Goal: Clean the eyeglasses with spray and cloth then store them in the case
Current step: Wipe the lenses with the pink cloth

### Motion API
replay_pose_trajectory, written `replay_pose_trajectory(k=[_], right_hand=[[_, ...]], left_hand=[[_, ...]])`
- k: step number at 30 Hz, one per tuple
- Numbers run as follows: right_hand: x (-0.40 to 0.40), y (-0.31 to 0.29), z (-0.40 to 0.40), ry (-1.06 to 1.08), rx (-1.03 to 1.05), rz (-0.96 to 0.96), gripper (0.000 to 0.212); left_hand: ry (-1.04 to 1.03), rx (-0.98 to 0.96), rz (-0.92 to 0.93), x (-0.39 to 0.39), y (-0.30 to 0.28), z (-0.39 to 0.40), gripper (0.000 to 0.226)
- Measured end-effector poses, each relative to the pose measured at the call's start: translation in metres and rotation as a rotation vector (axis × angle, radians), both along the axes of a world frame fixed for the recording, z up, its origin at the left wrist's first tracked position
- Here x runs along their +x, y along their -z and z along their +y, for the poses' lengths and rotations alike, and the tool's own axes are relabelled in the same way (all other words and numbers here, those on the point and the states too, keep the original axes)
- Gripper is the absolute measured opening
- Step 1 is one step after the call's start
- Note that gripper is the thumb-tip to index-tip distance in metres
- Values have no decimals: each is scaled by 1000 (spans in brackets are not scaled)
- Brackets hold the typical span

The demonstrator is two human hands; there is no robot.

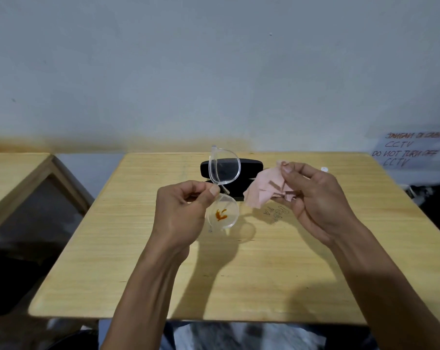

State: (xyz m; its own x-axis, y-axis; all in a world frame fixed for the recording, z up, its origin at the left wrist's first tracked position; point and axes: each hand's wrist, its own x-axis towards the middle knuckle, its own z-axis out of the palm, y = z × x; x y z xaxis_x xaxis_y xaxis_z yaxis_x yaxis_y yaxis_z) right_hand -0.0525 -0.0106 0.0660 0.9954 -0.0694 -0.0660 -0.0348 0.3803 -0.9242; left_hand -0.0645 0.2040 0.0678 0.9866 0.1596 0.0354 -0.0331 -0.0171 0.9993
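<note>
My left hand (186,210) pinches the bridge of clear-framed eyeglasses (222,173), held upright above the table with one lens over the other. The lower lens (222,214) carries an orange-brown smear. My right hand (312,198) grips a crumpled pink cloth (267,189) just right of the glasses. A black glasses case (249,165) lies open on the table behind both hands, partly hidden by the glasses and the cloth. A small white cap (324,169), perhaps the spray bottle's top, peeks out behind my right hand.
The wooden table (239,274) has handwriting on its top near the cloth. A second wooden table (14,173) stands at the left. A paper sign (411,150) hangs on the wall at the right.
</note>
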Motion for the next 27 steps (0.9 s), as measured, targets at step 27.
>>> replay_pose_trajectory(k=[27], right_hand=[[-29, 9, 61, 55, -223, -177, 3]], left_hand=[[26, -163, 151, 8, -22, -24, 6]])
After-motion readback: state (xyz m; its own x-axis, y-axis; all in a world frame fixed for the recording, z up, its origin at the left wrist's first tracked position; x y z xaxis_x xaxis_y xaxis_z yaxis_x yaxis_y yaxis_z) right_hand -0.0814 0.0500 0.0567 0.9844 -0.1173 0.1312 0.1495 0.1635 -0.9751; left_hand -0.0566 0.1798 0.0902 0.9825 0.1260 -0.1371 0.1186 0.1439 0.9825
